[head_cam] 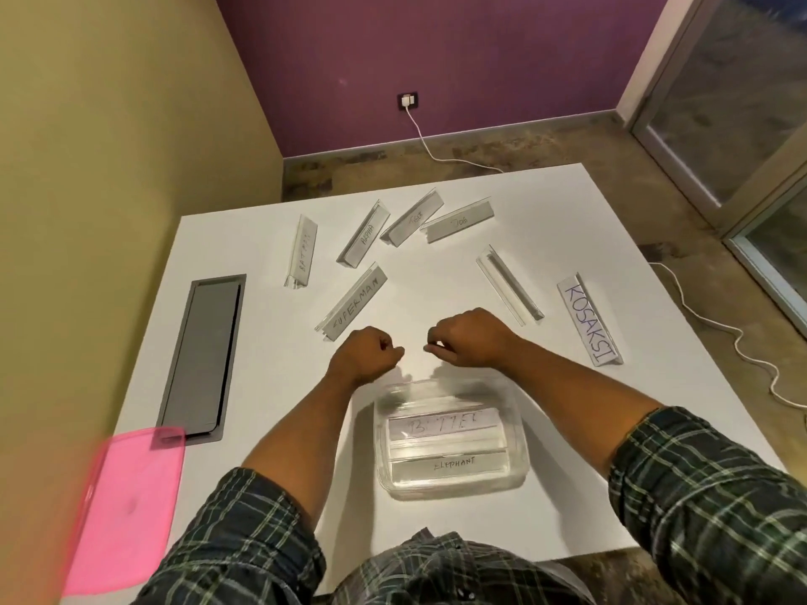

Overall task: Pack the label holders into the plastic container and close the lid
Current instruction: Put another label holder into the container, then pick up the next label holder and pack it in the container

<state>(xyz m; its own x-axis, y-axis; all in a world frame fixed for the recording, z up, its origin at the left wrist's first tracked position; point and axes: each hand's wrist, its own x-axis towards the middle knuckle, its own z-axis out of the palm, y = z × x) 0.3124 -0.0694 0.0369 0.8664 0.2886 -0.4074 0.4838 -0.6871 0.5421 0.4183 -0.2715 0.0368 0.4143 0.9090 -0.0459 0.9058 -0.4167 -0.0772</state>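
Observation:
A clear plastic container (517,434) sits near the table's front edge with label holders lying inside, one reading ELEPHANT (454,464). Several more clear label holders lie scattered farther back: SUPERMAN (353,303), BATMAN (302,251), ALPHA (364,234), DOG (458,221), an unlabelled one (508,285) and KOSAKSI (589,320). My left hand (364,353) and my right hand (469,338) hover just beyond the container, both with fingers curled closed and nothing visible in them. The pink lid (126,508) lies at the table's front left corner.
A grey cable hatch (201,355) is set into the white table (270,386) on the left. A white cable (707,316) runs along the floor at the right. A yellow wall stands close on the left.

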